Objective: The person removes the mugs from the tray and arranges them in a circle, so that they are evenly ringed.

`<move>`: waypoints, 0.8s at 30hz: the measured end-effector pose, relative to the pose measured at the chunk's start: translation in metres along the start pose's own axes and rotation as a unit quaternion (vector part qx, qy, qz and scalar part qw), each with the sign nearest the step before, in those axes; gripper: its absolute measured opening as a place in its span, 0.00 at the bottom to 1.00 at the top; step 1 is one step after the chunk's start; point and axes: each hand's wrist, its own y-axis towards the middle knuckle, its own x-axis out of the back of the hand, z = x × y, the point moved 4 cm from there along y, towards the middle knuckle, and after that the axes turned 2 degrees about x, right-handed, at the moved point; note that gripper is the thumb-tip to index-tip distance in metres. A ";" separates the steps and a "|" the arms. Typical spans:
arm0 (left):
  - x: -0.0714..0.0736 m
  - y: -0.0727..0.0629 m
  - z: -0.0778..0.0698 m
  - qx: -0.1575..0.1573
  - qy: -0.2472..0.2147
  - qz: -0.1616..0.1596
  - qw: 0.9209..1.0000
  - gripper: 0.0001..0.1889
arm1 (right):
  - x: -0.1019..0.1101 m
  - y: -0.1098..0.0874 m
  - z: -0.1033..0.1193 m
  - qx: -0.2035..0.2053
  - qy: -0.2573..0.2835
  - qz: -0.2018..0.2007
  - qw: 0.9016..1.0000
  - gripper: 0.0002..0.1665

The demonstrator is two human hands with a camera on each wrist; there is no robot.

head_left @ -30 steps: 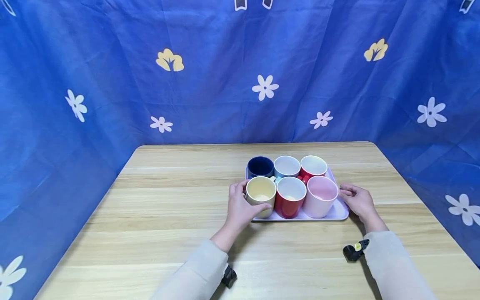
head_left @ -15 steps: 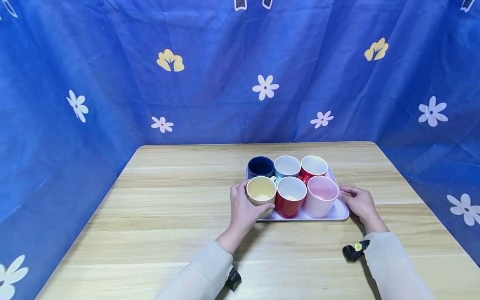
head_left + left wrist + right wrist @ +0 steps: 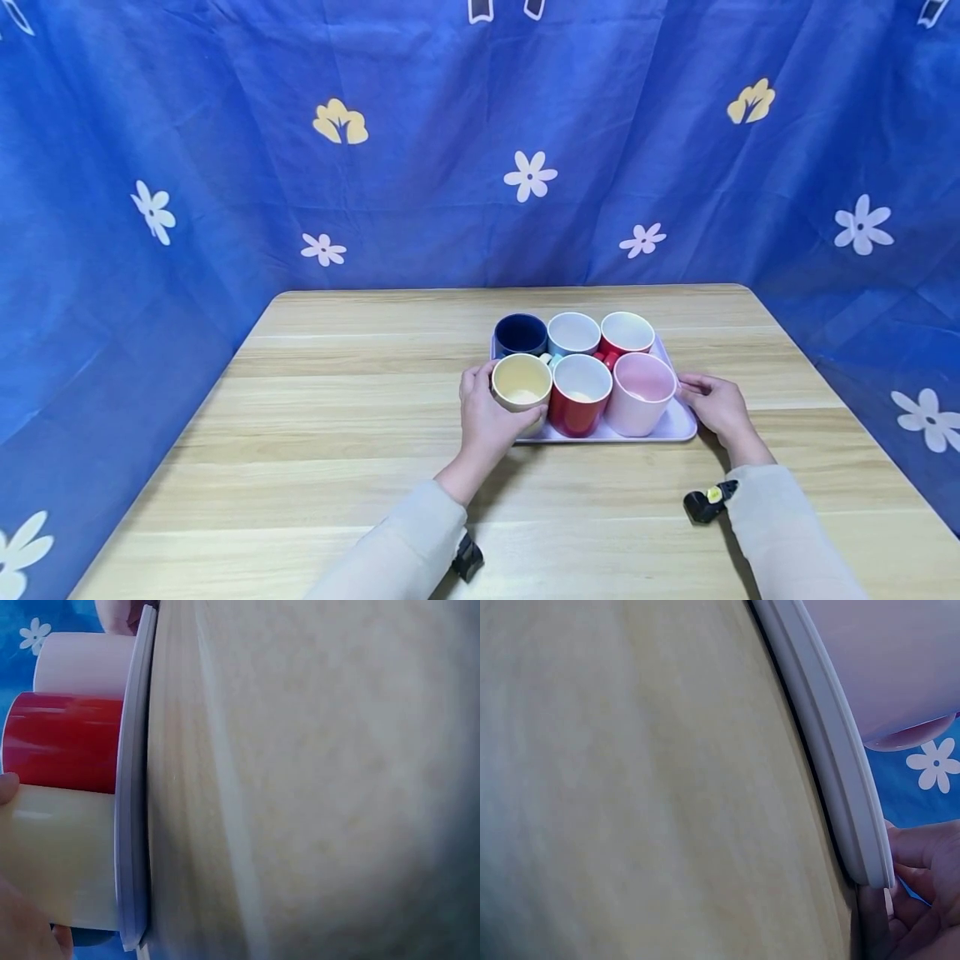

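A pale lilac tray (image 3: 678, 427) holds two rows of upright mugs. My left hand (image 3: 483, 421) grips the cream mug (image 3: 522, 385) at the front left, thumb on its near side and fingers round its left side. In the left wrist view the cream mug (image 3: 64, 859) stands with its base on the tray. Beside it are a red mug (image 3: 576, 415) with a white inside and a pink mug (image 3: 636, 408). At the tray's right edge, my right hand (image 3: 717, 410) pinches the rim, with the thumb above and fingers below in the right wrist view.
Behind the front row stand a navy mug (image 3: 521, 335), a light blue mug (image 3: 574, 332) and another red mug (image 3: 628, 331), their handles partly hidden. The wooden table (image 3: 337, 400) stretches left of the tray. A blue flowered cloth (image 3: 420, 167) hangs behind and at the sides.
My left hand and forearm have shifted slightly right and closer round the cream mug. The right hand, tray and mugs stay practically in place.
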 end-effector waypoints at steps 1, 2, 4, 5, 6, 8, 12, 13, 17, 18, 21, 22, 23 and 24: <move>0.000 0.000 0.000 -0.001 0.002 0.001 1.000 0.45 | 0.000 0.000 0.000 -0.001 0.001 -0.001 1.000 0.22; 0.000 0.001 0.000 -0.002 0.005 0.001 1.000 0.46 | 0.000 0.000 0.001 -0.003 0.002 -0.001 1.000 0.22; 0.002 0.002 -0.001 -0.009 0.008 0.001 1.000 0.46 | 0.000 0.000 0.001 -0.003 0.001 -0.002 1.000 0.22; 0.002 0.002 -0.002 -0.012 0.010 0.000 1.000 0.46 | 0.000 0.000 0.001 -0.004 0.001 -0.002 1.000 0.22; 0.003 0.003 -0.002 -0.016 0.011 -0.002 1.000 0.46 | 0.000 0.000 0.001 -0.004 0.001 -0.002 1.000 0.22; 0.005 0.004 -0.004 -0.022 0.012 -0.004 1.000 0.46 | -0.001 0.000 0.001 -0.004 0.001 0.000 1.000 0.22; 0.009 0.006 -0.010 -0.025 0.008 -0.006 1.000 0.47 | -0.001 0.000 0.001 -0.006 0.001 0.001 1.000 0.22; 0.010 0.007 -0.011 -0.026 0.006 -0.006 1.000 0.47 | -0.001 0.000 0.001 -0.006 0.001 0.001 1.000 0.22; 0.014 0.010 -0.021 -0.033 -0.009 -0.007 0.999 0.46 | -0.001 0.000 0.001 -0.006 0.002 0.000 1.000 0.22; 0.015 0.011 -0.024 -0.033 -0.015 -0.008 0.999 0.46 | -0.001 0.000 0.001 -0.006 0.002 0.000 1.000 0.22; 0.019 0.015 -0.034 -0.039 -0.025 -0.009 0.999 0.46 | 0.000 0.001 0.000 -0.004 -0.002 0.000 1.000 0.22; 0.021 0.016 -0.037 -0.041 -0.028 -0.009 0.999 0.45 | 0.000 0.001 0.000 -0.003 -0.002 0.000 1.000 0.22; 0.022 0.017 -0.040 -0.042 -0.031 -0.009 0.999 0.45 | 0.000 0.001 0.000 -0.003 -0.001 0.000 1.000 0.22; 0.024 0.018 -0.043 -0.045 -0.034 -0.008 0.998 0.45 | 0.000 0.001 0.000 -0.003 -0.001 0.000 1.000 0.22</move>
